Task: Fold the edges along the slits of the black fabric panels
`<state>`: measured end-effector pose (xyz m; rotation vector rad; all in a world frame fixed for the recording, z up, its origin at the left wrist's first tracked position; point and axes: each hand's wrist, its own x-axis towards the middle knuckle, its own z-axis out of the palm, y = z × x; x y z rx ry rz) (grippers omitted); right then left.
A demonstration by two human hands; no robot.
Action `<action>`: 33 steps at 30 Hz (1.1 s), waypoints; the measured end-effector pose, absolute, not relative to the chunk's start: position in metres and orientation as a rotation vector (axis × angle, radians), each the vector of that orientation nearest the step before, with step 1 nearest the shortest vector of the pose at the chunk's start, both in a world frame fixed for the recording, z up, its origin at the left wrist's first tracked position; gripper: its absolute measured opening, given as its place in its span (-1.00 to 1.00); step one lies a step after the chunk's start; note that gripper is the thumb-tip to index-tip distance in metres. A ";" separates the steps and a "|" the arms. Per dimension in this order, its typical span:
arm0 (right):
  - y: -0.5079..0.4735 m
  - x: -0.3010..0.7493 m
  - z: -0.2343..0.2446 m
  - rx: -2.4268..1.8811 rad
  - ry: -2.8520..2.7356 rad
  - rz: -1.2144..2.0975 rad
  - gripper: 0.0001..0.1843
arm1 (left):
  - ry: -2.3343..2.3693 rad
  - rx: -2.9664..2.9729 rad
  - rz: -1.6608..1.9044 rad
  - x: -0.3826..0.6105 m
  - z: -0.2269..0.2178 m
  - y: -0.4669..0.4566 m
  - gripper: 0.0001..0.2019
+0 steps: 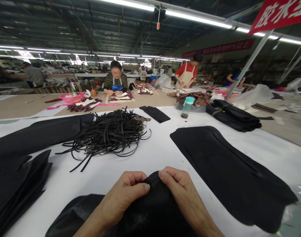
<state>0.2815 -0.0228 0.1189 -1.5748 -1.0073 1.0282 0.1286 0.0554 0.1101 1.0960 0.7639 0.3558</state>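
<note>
Between both hands (152,191): black matte fabric piece (150,217), bunched edge

Of the person only the left hand (127,194) and the right hand (178,187) are shown, together with the forearms (202,222) — both left uncovered down to the lower edge of the view. Short-trimmed nails are seen on the thumbs, and creased, wrinkled knuckles on the fingers.

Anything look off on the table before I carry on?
Only the strips: a tangled heap, loose ends straggling across the table. The bottle stands upright; nothing spilled. The left hand and right hand pinch the fabric.
</note>
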 end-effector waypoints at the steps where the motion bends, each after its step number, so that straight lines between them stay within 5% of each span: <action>1: -0.023 0.281 0.119 -1.580 -1.003 1.030 -0.61 | 0.771 1.100 0.356 0.129 0.110 0.056 -0.76; 16: -0.022 0.279 0.118 -1.582 -1.007 0.995 -0.63 | 0.808 1.036 0.397 0.128 0.107 0.058 -0.81; 21: -0.019 0.280 0.116 -1.572 -1.007 1.004 -0.63 | 0.705 1.184 0.142 0.127 0.111 0.064 -0.74; 33: -0.025 0.298 0.113 -1.422 -1.057 1.170 -0.69 | 0.748 1.180 0.072 0.127 0.109 0.065 -0.89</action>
